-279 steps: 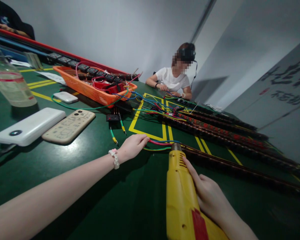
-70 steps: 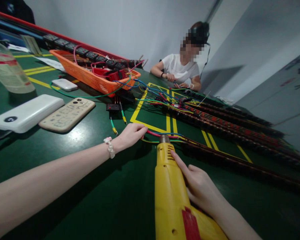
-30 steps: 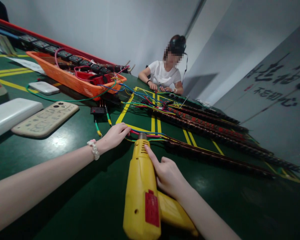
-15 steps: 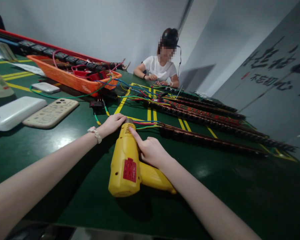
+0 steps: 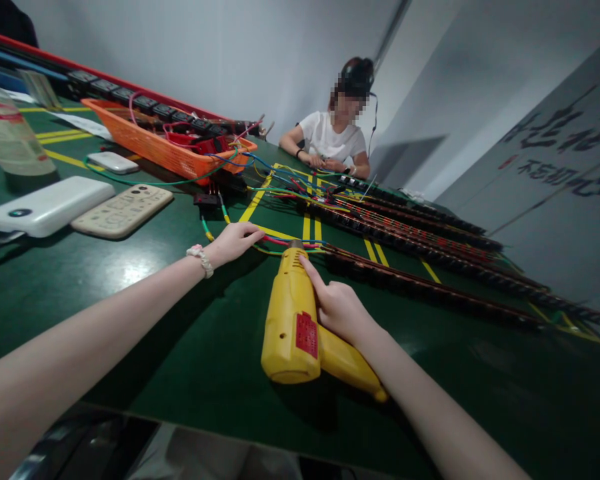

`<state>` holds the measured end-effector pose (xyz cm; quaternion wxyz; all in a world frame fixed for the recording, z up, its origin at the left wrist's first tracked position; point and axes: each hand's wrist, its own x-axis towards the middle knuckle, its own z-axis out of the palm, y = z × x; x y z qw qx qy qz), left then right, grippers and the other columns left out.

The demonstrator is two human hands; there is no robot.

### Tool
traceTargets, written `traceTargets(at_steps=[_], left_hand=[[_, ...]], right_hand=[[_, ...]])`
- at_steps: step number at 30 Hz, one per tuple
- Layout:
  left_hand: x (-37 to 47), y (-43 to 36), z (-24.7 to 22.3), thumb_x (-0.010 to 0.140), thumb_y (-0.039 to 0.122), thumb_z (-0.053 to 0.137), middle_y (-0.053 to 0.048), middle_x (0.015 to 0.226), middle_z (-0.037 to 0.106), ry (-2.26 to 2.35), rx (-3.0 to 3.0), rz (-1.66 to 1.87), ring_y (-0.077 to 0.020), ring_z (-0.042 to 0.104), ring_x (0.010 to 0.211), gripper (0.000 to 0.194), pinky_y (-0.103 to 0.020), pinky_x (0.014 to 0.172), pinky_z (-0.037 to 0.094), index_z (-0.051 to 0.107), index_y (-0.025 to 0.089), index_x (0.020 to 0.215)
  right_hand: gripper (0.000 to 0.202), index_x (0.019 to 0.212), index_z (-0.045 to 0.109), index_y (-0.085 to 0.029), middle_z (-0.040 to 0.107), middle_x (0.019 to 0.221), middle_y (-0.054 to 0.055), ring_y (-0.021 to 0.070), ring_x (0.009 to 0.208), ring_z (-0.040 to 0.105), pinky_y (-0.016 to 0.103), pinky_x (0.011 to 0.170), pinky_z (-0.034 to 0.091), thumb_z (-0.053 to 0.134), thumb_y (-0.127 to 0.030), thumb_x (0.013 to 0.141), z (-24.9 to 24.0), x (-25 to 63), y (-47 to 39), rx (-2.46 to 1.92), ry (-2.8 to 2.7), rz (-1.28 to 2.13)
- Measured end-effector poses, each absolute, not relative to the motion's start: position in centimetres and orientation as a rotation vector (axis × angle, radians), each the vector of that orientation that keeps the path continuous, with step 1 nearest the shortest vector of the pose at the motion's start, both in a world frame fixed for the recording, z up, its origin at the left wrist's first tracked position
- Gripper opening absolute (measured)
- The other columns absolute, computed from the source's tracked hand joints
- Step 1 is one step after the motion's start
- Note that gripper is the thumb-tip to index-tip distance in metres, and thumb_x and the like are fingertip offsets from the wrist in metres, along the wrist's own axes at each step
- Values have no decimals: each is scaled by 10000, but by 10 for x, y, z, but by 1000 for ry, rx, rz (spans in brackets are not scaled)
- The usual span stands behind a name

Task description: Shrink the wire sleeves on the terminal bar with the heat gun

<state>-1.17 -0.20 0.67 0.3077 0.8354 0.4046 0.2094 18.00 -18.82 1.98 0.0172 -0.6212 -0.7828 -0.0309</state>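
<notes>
My right grip is closed around the yellow plastic heat gun, which sits at the centre of the frame, its red panel facing me and its handle slanting toward the lower right. My index finger lies along the vents near its grey metal nozzle, which points up the frame at a thin bundle of red, blue and green-yellow insulated wires; whether it touches them I cannot tell. To the left of the nozzle, my left grip pinches the left end of that bundle, with a pale ruffled band around the wrist. From the wires, a long dark strip with brownish edges runs to the right of the frame, and more such strips lie beyond it. Under everything is the dark green table with yellow lines. Left of my hands rest a beige patterned phone and, just beside it, a white rounded power bank. A clear bottle with a red-banded label stands at the left edge, and an orange perforated plastic basket full of parts fills the upper left. At upper centre sits a co-worker in a white shirt.
</notes>
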Motion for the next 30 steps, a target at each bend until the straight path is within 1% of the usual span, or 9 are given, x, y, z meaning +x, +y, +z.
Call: traceTargets(at_steps=[3, 6, 9, 13, 19, 22, 26, 30], left_hand=[[-12, -3, 9, 755, 542, 386, -20, 909, 609, 1031, 2269, 543, -14, 483, 786, 488, -115, 725, 328, 628, 130, 860], [-13, -3, 9, 750, 528, 406, -13, 880, 599, 1030, 2327, 494, -6, 471, 773, 461, -122, 727, 323, 624, 133, 845], [-14, -1, 7, 768, 485, 388, -5, 903, 590, 1035, 2365, 443, -9, 475, 808, 422, -133, 759, 327, 620, 143, 852], [-13, 1, 5, 792, 426, 350, -6, 944, 576, 1054, 2390, 419, -17, 470, 850, 389, -147, 802, 334, 609, 144, 864], [-11, -1, 8, 796, 450, 354, -3, 959, 581, 1087, 2353, 467, -22, 471, 871, 405, -150, 818, 336, 611, 160, 915], [-11, -2, 9, 786, 443, 391, 4, 936, 582, 1119, 2343, 495, -10, 467, 829, 374, -140, 779, 331, 616, 175, 917], [-12, -2, 8, 774, 427, 426, 4, 907, 580, 1140, 2347, 527, 6, 438, 748, 341, -130, 722, 315, 616, 177, 905], [-12, 0, 7, 781, 388, 417, -4, 951, 576, 1113, 2351, 519, -2, 449, 804, 321, -120, 750, 318, 608, 169, 917]], right_hand=[[750, 1423, 101, -86, 537, 593, 25, 130, 550, 467, 218, 560, 287, 385, -173, 734, 18, 193, -195, -2000, -2377, -139], [769, 1421, 116, -83, 542, 603, 29, 130, 543, 457, 218, 567, 293, 381, -153, 702, 18, 201, -200, -2050, -2343, -178], [786, 1421, 123, -82, 544, 597, 32, 131, 532, 452, 216, 558, 287, 363, -129, 674, 19, 204, -203, -2060, -2343, -198], [791, 1422, 85, -60, 543, 590, 30, 141, 550, 460, 221, 561, 287, 363, -123, 685, 20, 203, -202, -2047, -2354, -183], [793, 1428, 44, -69, 566, 625, 34, 140, 549, 456, 233, 578, 294, 384, -174, 719, 22, 186, -193, -2000, -2436, -156], [779, 1430, 16, -83, 576, 634, 36, 142, 538, 462, 242, 586, 299, 366, -190, 743, 24, 172, -186, -1938, -2475, -171], [805, 1429, 21, -78, 594, 662, 48, 168, 584, 508, 259, 608, 319, 370, -188, 711, 28, 155, -175, -1880, -2525, -170], [814, 1432, 15, -100, 612, 722, 56, 187, 628, 548, 276, 629, 344, 364, -188, 702, 32, 142, -166, -1865, -2531, -158]])
